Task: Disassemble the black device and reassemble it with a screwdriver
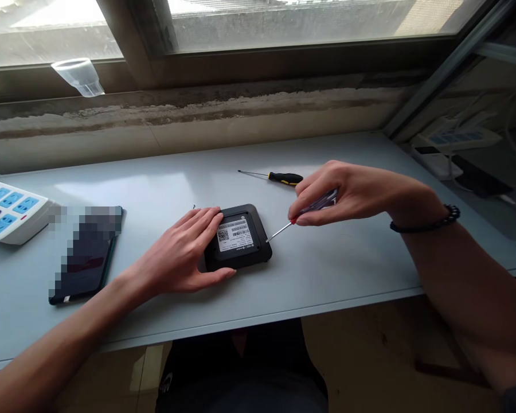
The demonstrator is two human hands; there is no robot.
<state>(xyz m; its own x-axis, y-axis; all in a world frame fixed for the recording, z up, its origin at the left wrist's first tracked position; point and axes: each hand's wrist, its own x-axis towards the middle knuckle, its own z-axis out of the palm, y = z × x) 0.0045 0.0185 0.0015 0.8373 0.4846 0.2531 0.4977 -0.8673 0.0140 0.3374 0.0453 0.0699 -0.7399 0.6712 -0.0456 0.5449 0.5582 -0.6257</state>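
Head: rounded matte-black box [241, 238], slim screwdriver [324, 201]

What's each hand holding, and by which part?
Right hand grips a small screwdriver by its handle; left hand pins the black box by its left edge.

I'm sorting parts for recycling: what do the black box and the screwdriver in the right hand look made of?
Black box looks like matte moulded plastic: dull even sheen, rounded corners. Screwdriver: thin bright shaft, probably steel; handle seems clear plastic with red collar, mostly hidden by the right hand.
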